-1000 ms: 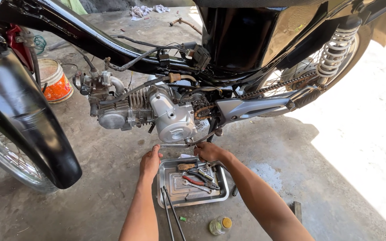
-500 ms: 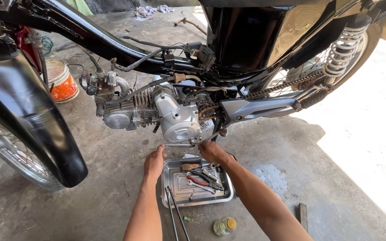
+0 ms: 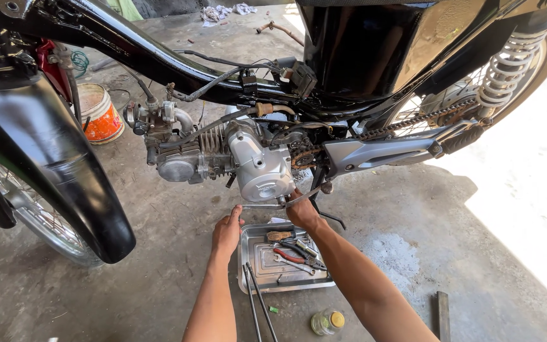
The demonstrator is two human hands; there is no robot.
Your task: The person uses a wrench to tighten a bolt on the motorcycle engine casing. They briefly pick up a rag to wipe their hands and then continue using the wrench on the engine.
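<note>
My right hand (image 3: 302, 212) grips the thin metal rod (image 3: 273, 205) under the engine (image 3: 257, 164); my left hand (image 3: 226, 231), open, steadies its end. If it slips, knuckles hit the casing or it drops onto the tray (image 3: 257, 269).

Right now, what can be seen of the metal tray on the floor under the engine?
The metal tray is a shallow, rectangular, silvery pan with a raised rim and ribbed bottom, lying flat on the concrete floor below the engine. It holds red-handled pliers, a wooden-handled tool and other small tools. Two thin rods cross its near edge. The left hand is at its left corner; contact is unclear.
</note>
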